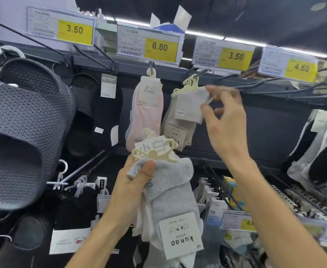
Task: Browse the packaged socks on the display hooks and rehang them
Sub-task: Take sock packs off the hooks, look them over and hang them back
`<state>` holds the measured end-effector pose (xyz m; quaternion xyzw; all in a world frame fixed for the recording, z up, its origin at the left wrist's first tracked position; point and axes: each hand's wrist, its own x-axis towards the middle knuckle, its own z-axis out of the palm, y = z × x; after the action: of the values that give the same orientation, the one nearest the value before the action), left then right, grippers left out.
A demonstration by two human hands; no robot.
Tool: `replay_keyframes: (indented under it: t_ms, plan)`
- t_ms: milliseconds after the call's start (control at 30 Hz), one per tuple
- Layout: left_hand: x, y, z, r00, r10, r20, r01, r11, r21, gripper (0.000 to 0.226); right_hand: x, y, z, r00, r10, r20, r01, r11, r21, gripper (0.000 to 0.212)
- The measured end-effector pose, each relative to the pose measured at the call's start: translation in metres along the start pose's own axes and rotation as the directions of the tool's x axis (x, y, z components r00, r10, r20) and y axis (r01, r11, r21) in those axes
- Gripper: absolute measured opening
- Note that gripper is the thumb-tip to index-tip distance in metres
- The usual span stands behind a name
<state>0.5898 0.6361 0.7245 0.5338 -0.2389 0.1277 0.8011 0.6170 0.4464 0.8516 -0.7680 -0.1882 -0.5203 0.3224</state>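
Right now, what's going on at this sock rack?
A person is browsing socks at a shop display. Their left hand grips a sock bundle, grey and white pairs on cream plastic hangers, held off the rack. Their right hand reaches up and pinches the top corner of the grey socks hanging on the hook under a 3.50 tag. Pink socks hang on the next hook over.

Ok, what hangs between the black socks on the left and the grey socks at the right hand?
In the head view, one pack of pink socks with a Lu Ren card hangs there, under the 6.80 price tag.
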Motion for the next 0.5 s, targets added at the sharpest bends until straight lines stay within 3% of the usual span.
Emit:
replay_keyframes:
  t_ms: [100,200,367,500]
  plan:
    - [-0.001,0.001,0.002,1.000,0.017,0.003,-0.017,1.000,-0.004,0.058,-0.052,-0.026,-0.014,0.953,0.006,0.302,-0.079,0.970,0.229,0.021]
    - [-0.001,0.002,0.007,1.000,0.009,0.013,-0.009,1.000,-0.013,0.058,-0.078,-0.031,-0.013,0.860,0.004,0.510,-0.117,0.975,0.191,0.020]
    - [-0.001,0.003,0.011,1.000,-0.003,-0.024,0.003,1.000,-0.020,0.051,-0.077,-0.023,-0.014,0.834,0.053,0.550,-0.207,0.953,0.222,0.010]
    - [-0.002,0.006,0.004,0.999,-0.001,-0.045,0.002,1.000,0.010,0.030,-0.060,-0.013,-0.025,0.908,0.140,0.396,-0.315,0.850,0.422,0.006]
